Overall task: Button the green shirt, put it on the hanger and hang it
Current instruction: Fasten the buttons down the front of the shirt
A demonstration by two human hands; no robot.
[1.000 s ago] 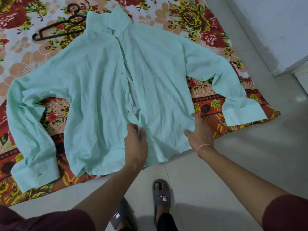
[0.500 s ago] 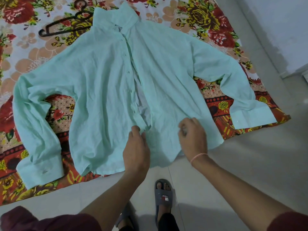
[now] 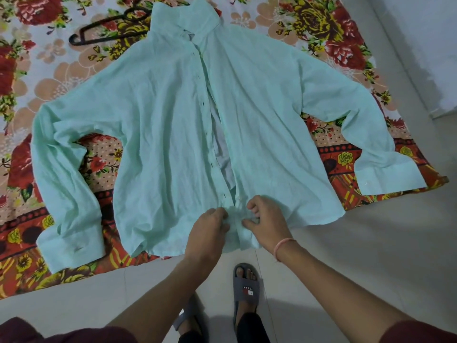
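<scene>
A pale green shirt (image 3: 158,125) lies spread face up on a floral sheet, collar far, hem near me, both sleeves out. Its front is unbuttoned, with a gap along the placket showing the lining. My left hand (image 3: 206,235) pinches the left front edge near the hem. My right hand (image 3: 265,222) pinches the right front edge beside it, and the cloth bunches between the two hands. A black hanger (image 3: 108,28) lies on the sheet beyond the shirt's left shoulder, partly tucked under the collar.
The floral sheet (image 3: 61,78) covers the floor at left and far. Pale floor tiles (image 3: 371,256) lie to the right and near me. My feet in grey slippers (image 3: 246,289) stand just below the hem. A white wall (image 3: 425,45) rises at right.
My right hand has slid left from the shirt's right hem to the placket beside my left hand. Both hands now pinch the front edges together. The view has shifted closer.
</scene>
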